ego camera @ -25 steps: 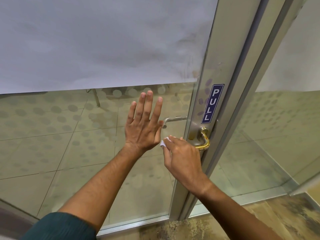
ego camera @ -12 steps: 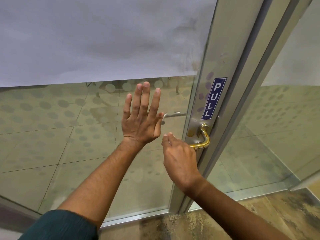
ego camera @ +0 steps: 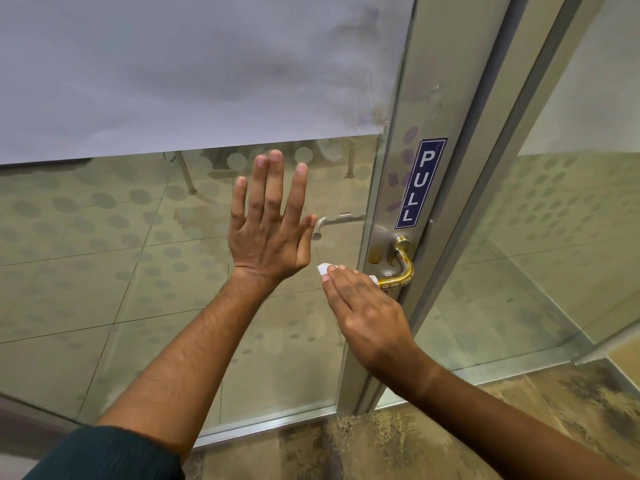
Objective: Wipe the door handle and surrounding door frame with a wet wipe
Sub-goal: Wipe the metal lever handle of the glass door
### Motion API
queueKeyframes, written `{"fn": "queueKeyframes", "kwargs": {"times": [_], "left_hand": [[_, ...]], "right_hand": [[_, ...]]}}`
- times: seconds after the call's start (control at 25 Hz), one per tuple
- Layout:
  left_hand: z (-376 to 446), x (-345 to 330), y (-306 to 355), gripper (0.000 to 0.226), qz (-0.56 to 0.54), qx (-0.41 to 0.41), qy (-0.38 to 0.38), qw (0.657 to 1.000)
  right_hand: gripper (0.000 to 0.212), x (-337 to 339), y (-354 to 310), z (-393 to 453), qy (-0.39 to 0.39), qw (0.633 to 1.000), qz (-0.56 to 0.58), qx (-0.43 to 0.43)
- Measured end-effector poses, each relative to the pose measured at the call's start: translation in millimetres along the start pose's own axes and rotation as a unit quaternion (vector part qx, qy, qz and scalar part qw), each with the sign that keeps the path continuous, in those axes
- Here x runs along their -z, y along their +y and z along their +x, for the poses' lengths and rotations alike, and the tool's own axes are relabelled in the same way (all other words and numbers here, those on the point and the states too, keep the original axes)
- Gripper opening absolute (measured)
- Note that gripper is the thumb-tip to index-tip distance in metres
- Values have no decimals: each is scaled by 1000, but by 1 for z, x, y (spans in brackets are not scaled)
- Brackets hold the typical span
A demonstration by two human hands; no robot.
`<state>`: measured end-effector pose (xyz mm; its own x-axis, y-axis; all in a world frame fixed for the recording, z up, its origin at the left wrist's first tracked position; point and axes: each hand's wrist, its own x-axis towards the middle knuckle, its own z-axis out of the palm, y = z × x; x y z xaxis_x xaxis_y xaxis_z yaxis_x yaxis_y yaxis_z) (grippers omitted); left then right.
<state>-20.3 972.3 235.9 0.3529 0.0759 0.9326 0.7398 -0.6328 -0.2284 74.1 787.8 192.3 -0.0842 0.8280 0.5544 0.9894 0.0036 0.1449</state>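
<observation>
Your right hand was wrapped around the wipe on the handle, so rubbing was under way. Your left hand lay flat on the glass, fingers spread. The frame looked still smudged.

The left hand was raised with its palm turned away, fingers straight, spread a little and pointing up, the thumb out to the right; its forearm ran up from a dark green sleeve at the lower left. The right hand sat lower and to the right, back toward the camera, fingers together and curled forward. Its bare forearm came in from the lower right.
</observation>
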Motion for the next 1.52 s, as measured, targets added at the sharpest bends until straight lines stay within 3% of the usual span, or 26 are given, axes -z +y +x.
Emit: {"fn": "queueKeyframes", "kwargs": {"times": [0.12,0.4,0.56,0.96,1.2,1.36,1.52], "left_hand": [[0,0,-1,67,3,3,1,1000],[1,0,3,65,-2,1,-2,1000],[2,0,5,67,-5,14,-8,1000],[5,0,12,67,5,27,-21,999],[5,1,12,68,9,31,-28,999],[5,0,13,69,8,31,-26,999],[4,-1,13,69,8,29,-26,999]], "right_hand": [[41,-4,12,-11,22,999,21,13],[42,-2,50,-30,76,996,42,-28],[49,-4,49,-33,76,989,77,-105],[32,9,52,-4,83,933,172,-303],[20,18,62,21,92,853,214,-468],[15,17,62,21,101,824,250,-498],[17,10,64,17,134,764,330,-538]]}}
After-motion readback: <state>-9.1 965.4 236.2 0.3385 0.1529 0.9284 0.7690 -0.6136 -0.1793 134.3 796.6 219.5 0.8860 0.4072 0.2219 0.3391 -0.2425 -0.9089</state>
